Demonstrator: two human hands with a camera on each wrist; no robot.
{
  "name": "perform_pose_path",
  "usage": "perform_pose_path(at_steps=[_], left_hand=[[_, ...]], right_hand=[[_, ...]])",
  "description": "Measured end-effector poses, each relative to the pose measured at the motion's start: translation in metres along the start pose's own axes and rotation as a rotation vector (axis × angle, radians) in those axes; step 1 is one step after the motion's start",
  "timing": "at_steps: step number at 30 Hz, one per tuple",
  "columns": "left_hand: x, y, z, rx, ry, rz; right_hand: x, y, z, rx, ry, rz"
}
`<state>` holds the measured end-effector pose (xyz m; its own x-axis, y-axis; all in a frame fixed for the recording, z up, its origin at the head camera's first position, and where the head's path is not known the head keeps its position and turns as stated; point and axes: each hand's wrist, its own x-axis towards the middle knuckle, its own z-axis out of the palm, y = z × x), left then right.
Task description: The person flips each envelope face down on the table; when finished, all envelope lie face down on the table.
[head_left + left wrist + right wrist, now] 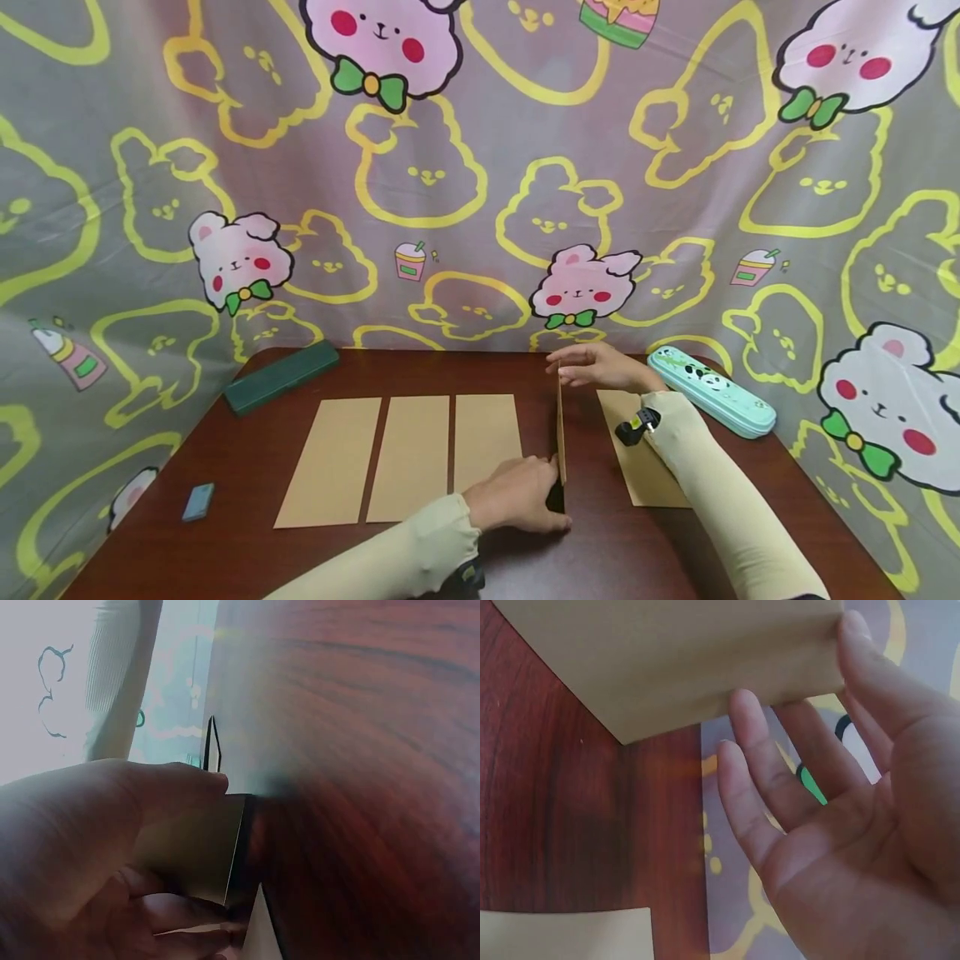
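Upright card (675, 667): stands on edge, right of centre in the head frame; probably too thin to stand unaided, hence supported at both ends.
Left hand (521, 496): grips near end between thumb and fingers, likely for steadying.
Right hand (600, 367): pinches far end lightly, likely against tilting.
Three flat cards (411, 458): laid side by side at centre-left, gaps apparently preventing overlap.
Right-hand flat card (633, 467): lies partly hidden under right forearm.
Green case (282, 379), mint case (711, 392): left and right of frame, seemingly set aside for working room.

Sleeved arms (723, 492) stretched forward, left hand (517, 495) nearer, right hand (609, 368) farther out, both pinching
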<state>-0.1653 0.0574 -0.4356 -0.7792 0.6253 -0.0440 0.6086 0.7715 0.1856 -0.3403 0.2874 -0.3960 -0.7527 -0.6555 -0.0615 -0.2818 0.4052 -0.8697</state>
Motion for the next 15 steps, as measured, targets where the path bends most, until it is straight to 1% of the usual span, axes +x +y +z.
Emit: perform_pose_path(at_steps=[3,5,8,10,12,14,15], left_hand=[[0.000,0.000,-0.001,-0.008,-0.002,0.001],[-0.002,-0.001,-0.002,-0.014,0.009,-0.004],[-0.006,-0.004,-0.007,-0.039,0.050,-0.015],[-0.010,-0.007,-0.011,-0.076,0.105,-0.007],[-0.012,-0.008,-0.017,-0.140,0.176,0.029],[-0.012,-0.010,-0.022,-0.217,0.240,0.096],[-0.012,-0.010,-0.024,-0.253,0.268,0.140]], right_hand=[[0.001,0.000,0.002,-0.003,0.029,0.008],[0.001,0.000,0.002,-0.015,0.052,0.017],[0.000,-0.001,0.002,-0.017,0.069,0.022],[0.000,-0.001,0.001,-0.023,0.072,0.022],[-0.001,0.000,0.000,-0.028,0.072,0.017],[-0.002,0.002,0.000,-0.030,0.073,0.017],[-0.003,0.003,0.000,-0.028,0.073,0.015]])
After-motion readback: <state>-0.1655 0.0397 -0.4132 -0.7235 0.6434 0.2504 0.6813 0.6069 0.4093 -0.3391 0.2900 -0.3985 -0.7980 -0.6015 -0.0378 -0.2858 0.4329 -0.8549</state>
